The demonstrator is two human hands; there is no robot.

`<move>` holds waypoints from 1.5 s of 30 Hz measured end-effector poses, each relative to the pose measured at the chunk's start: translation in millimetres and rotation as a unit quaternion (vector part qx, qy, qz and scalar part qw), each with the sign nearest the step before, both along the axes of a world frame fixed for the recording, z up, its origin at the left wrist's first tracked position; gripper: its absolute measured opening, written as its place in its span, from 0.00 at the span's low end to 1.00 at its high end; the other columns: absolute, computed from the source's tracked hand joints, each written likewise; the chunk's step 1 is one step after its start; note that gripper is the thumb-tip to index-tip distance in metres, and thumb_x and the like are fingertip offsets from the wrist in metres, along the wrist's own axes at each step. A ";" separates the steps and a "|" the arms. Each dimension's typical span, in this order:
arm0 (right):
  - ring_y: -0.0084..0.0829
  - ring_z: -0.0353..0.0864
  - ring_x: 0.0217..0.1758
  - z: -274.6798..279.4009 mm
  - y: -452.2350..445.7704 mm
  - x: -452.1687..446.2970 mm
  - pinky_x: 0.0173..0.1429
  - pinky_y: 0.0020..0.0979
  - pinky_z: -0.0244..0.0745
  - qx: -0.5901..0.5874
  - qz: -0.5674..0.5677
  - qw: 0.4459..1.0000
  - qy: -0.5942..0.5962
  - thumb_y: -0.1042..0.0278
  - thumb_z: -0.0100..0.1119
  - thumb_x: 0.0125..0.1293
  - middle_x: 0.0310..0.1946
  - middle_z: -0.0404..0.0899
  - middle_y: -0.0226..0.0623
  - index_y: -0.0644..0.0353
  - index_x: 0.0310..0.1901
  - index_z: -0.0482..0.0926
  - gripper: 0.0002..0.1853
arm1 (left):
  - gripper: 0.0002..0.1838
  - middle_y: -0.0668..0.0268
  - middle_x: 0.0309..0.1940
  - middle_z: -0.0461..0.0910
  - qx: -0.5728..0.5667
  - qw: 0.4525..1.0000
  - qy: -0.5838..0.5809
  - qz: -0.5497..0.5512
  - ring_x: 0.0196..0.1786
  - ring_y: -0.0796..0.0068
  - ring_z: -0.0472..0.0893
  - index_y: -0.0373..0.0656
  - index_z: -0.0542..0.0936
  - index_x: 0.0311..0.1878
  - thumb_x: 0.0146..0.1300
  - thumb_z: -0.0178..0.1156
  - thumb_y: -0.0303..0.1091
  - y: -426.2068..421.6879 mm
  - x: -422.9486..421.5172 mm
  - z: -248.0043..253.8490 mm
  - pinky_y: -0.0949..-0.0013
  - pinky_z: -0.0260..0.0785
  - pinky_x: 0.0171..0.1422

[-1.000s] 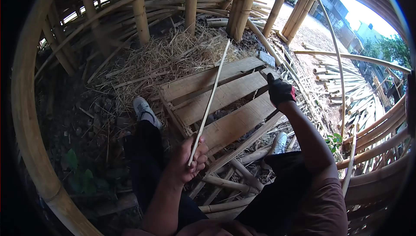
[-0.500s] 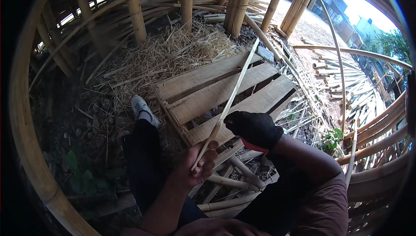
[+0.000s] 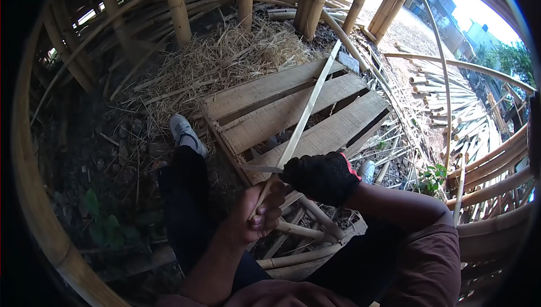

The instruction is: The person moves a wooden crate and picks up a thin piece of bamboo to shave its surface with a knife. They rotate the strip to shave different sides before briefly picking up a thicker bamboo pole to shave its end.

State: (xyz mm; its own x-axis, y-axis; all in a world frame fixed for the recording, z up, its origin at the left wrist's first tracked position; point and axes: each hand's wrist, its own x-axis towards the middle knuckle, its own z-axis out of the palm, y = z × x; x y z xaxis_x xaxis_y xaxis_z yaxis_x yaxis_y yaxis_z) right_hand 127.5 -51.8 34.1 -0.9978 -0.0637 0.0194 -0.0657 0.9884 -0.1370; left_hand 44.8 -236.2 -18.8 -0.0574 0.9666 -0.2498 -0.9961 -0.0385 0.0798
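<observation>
My bare left hand (image 3: 264, 205) is closed around the lower end of a long, pale bamboo strip (image 3: 309, 104). The strip slants up and away over a slatted wooden pallet (image 3: 338, 129). My right hand (image 3: 321, 178), in a black glove with some red, is closed on a knife. Only the knife's thin blade (image 3: 260, 168) shows, pointing left and lying across the strip just above my left hand; its handle is hidden in the glove.
Dry straw and shavings (image 3: 225, 62) lie beyond the pallet. Upright bamboo posts (image 3: 313, 5) stand at the back, and cut bamboo poles (image 3: 445, 101) are stacked at right. A curved bamboo pole (image 3: 42, 211) runs along the left. My shoe (image 3: 186, 132) rests left of the pallet.
My right hand has moved down and left along the strip, close to my left hand. The knife blade now shows across the strip.
</observation>
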 end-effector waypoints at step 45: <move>0.33 0.83 0.26 -7.6 26.1 1.2 0.25 0.33 0.75 0.030 0.141 0.984 0.108 0.58 0.62 0.62 0.26 0.80 0.30 0.50 0.38 0.82 0.08 | 0.18 0.76 0.11 0.62 -0.200 0.939 0.280 0.012 0.08 0.87 0.57 0.48 0.73 0.37 0.77 0.37 0.45 -1.6 16.6 14.7 0.81 0.48 0.12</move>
State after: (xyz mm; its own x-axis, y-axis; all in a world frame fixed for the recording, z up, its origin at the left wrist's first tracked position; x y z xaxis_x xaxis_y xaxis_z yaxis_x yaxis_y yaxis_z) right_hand 128.8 -25.7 26.5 -0.9133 -0.3448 0.2168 -0.3596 0.9326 -0.0315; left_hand 61.4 -237.7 -4.2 -0.3076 0.7986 -0.5173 -0.7932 0.0850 0.6030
